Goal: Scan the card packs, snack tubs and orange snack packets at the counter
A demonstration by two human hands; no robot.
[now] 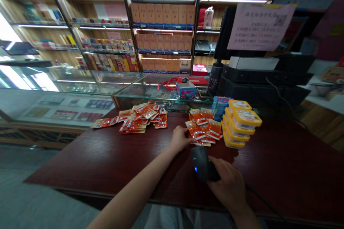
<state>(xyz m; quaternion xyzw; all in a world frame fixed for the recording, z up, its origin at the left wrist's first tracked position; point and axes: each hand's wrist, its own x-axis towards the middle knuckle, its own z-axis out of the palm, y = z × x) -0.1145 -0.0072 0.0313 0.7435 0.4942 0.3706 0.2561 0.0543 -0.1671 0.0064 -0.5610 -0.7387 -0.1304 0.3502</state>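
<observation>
My right hand [228, 182] is wrapped around the handle of a dark barcode scanner [199, 162], which shows a small blue light. Its head is just in front of the right pile of orange snack packets [202, 127]. At the left edge of that pile, my left hand [180, 138] touches the packets with thumb and fingers apart; some fingertips are hidden. Another loose heap of orange snack packets [142, 116] lies farther left on the counter. Right of the near pile stand stacked yellow-lidded plastic tubs [239, 123], beside several small blue boxes [220, 106].
A dark red wooden counter [102, 161] bears everything. Behind it runs a glass display case [129, 87] with an open blue-and-pink carton [186, 90] on top. A monitor [221, 34] with a taped paper sign [259, 27] stands right. The scanner's cable [263, 198] trails right.
</observation>
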